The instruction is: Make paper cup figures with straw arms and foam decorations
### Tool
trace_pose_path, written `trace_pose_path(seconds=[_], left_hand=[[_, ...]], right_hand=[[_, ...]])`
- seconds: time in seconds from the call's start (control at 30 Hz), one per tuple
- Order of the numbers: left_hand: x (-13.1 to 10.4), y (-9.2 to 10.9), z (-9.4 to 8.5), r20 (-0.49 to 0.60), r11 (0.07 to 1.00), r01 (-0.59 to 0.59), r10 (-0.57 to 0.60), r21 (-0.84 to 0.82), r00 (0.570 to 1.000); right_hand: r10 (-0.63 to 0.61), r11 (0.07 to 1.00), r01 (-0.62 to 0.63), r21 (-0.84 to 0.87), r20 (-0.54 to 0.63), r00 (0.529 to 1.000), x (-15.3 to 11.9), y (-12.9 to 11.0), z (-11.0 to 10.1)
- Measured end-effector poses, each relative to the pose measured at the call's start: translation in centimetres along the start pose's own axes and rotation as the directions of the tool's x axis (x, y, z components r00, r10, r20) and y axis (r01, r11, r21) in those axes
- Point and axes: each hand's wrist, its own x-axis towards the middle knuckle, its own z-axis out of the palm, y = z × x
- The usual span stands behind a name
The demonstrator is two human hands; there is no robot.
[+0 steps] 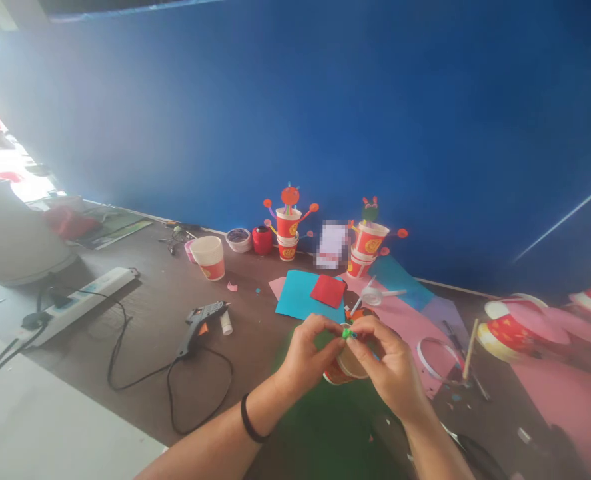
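My left hand [306, 357] and my right hand [392, 363] meet at the fingertips, both pinching a small bright green piece [346, 333] with a bit of blue at one end. What it is made of cannot be told. Right beneath the fingers stands a red and white paper cup [336, 373], partly covered by my hands. Under the cup lies a dark green sheet [335, 427]. Just beyond my fingers are a blue paper sheet [295, 297] and a red paper square [328, 291].
A hot glue gun [195, 327] with its cord lies left, near a power strip [85, 303]. Two decorated cup figures [288, 223] [372, 237] stand at the back against a blue partition [295, 100]. Another paper cup [208, 259], a tape roll [438, 357] and pink paper [400, 313] lie around.
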Motion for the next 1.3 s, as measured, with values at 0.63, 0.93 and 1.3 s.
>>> trace_pose_path(seconds=[0.63, 0.93, 1.3], left_hand=[[0.5, -0.2, -0.4, 0.035, 0.998, -0.022, 0.024, -0.064, 0.999], [0.5, 0.0, -0.7, 0.076, 0.996, -0.034, 0.04, -0.08, 0.996], [0.5, -0.2, -0.6, 0.03, 0.993, -0.112, 0.113, -0.037, 0.993]], right_hand=[[-0.02, 0.999, 0.022, -0.048, 0.041, 0.999, -0.1, -0.5, -0.2], [-0.046, 0.998, 0.048, -0.048, 0.041, 0.998, -0.3, 0.5, -0.3], [-0.025, 0.993, 0.028, -0.119, 0.024, 0.999, -0.5, 1.0, -0.1]])
